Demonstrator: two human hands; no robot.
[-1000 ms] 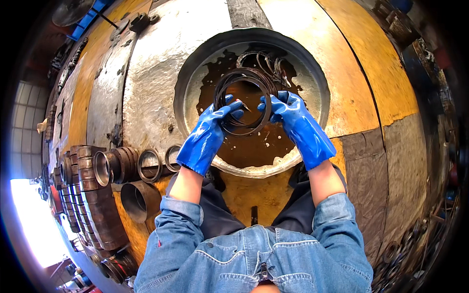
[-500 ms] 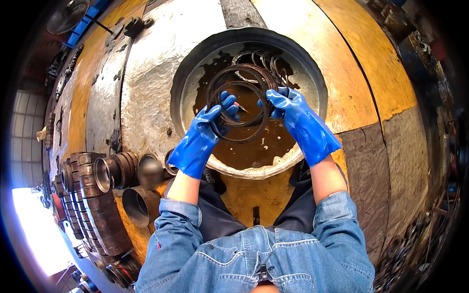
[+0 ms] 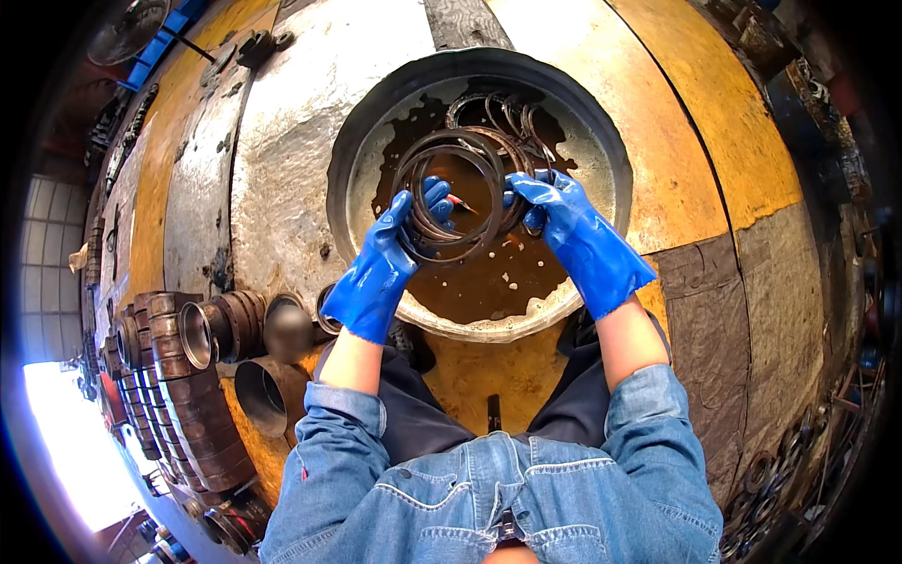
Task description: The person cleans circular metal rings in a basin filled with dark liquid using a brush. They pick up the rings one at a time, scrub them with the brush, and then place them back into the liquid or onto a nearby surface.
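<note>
Both my hands wear blue rubber gloves and hold a bundle of thin dark metal rings (image 3: 496, 167) over a round basin (image 3: 479, 62). My left hand (image 3: 383, 249) is closed on the bundle's left side, thumb outside and fingers through the middle. On the right side, my right hand (image 3: 561, 209) pinches the rings between thumb and fingers. Brown liquid (image 3: 493, 291) fills the basin's bottom, with pale foam along its edge. Further rings (image 3: 470, 99) lie at the basin's far side. A small red-tipped thing (image 3: 457, 200) shows beside my left fingers; its kind is unclear.
Stacked metal cylinders (image 3: 174, 343) and a wide open sleeve (image 3: 268, 395) stand at the left. Worn metal and yellow sheets (image 3: 310, 122) cover the floor. More rings (image 3: 756, 479) are piled at the lower right. A dark plank (image 3: 465, 23) lies beyond the basin.
The ring bundle has shifted slightly left and turned a little, its front rings now lying closer together. My left hand moved slightly left; my right hand stays nearly in place.
</note>
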